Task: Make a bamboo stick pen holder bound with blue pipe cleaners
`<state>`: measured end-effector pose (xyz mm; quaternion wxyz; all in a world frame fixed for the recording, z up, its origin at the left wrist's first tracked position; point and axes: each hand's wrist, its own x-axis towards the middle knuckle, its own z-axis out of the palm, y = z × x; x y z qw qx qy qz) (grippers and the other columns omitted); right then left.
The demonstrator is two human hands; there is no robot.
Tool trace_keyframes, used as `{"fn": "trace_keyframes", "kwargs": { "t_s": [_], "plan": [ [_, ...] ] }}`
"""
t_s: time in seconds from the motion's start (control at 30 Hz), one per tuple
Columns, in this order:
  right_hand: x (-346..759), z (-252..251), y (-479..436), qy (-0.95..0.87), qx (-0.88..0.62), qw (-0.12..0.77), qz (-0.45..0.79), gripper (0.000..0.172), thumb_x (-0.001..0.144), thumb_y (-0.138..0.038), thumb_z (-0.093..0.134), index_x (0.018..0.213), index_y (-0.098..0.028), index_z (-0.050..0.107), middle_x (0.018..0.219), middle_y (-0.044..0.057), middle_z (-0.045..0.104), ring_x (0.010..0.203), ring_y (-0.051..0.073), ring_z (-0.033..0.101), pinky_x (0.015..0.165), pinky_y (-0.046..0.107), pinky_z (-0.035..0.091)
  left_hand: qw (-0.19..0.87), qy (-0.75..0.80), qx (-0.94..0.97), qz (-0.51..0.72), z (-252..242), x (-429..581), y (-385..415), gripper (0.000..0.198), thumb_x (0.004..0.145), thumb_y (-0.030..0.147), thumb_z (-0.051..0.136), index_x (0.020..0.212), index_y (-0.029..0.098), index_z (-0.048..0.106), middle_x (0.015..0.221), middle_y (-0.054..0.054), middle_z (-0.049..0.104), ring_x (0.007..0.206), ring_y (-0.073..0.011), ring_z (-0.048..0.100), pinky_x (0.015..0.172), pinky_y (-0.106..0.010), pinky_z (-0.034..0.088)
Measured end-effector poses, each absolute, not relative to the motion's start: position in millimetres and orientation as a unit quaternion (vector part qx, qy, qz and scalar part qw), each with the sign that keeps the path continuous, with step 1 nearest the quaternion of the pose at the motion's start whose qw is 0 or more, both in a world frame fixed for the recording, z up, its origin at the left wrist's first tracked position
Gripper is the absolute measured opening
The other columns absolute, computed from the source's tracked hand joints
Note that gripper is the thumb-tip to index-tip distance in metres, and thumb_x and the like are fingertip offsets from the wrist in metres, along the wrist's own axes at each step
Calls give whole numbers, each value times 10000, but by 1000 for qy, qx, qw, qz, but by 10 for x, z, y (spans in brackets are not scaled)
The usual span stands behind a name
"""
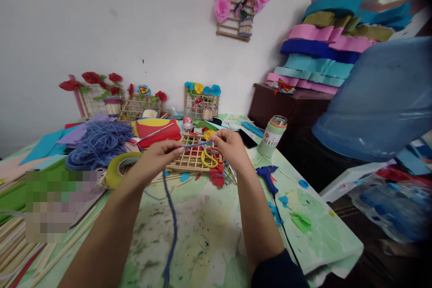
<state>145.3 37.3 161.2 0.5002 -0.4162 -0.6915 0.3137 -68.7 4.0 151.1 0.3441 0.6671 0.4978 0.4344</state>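
Note:
A length of blue-purple yarn (198, 144) stretches between my two hands above the table. My left hand (165, 150) pinches it, and a long loose end hangs down from there toward the table's near edge. My right hand (228, 144) grips the other end between thumb and fingers. Behind and below the hands lies a small lattice of wooden sticks (185, 157) with a yellow paper flower (209, 135) at its top. Scissors with yellow handles (209, 160) rest beside it, partly hidden by my right hand. A tangled heap of the same yarn (101, 139) sits to the left.
A blue glue gun (268, 176) with its cord lies right of my right arm, near a glass jar (272, 135). Yellow tape (121, 166) and wooden sticks (20, 252) are at left. Decorated lattices (201, 99) lean on the wall; a large water bottle (371, 103) stands right.

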Motion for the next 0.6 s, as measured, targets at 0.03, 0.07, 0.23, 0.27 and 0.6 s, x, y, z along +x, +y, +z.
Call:
{"fn": "trace_keyframes", "kwargs": {
  "t_s": [0.03,0.07,0.23,0.27,0.6],
  "plan": [
    [1469,1610,380,-690,-418,501,313,241,779,-350,555,628,-165,527,532,-50,429,498,81,353,493,223,267,297,517,679,428,1534,-773,46,305,731,469,644,811,182,708,781,-41,689,721,-196,588,656,-279,426],
    [1480,1606,388,-691,-417,499,315,247,777,-350,557,617,-165,520,530,-50,424,498,81,350,494,224,265,245,537,688,422,1556,-860,50,300,743,471,625,792,188,713,790,-44,700,736,-208,597,667,-284,423],
    [1449,1530,401,-702,-390,454,386,189,752,-322,583,666,-154,601,565,-34,477,527,83,378,522,225,290,23,600,688,408,1648,-1160,2,310,781,444,572,860,188,729,795,-66,707,720,-234,603,657,-309,406],
    [1425,1496,380,-701,-381,441,412,169,743,-315,596,710,-153,634,588,-28,505,543,86,395,531,225,299,1,601,685,412,1658,-1179,-6,323,798,438,558,890,177,726,810,-71,703,725,-231,601,661,-311,409],
    [992,554,-94,-405,-342,457,714,329,577,-410,774,665,-156,584,528,-62,472,460,45,383,489,210,309,-54,571,715,401,1078,-802,511,313,739,323,633,1010,184,705,1164,-129,605,1105,-315,508,934,-427,356]
  ]
}}
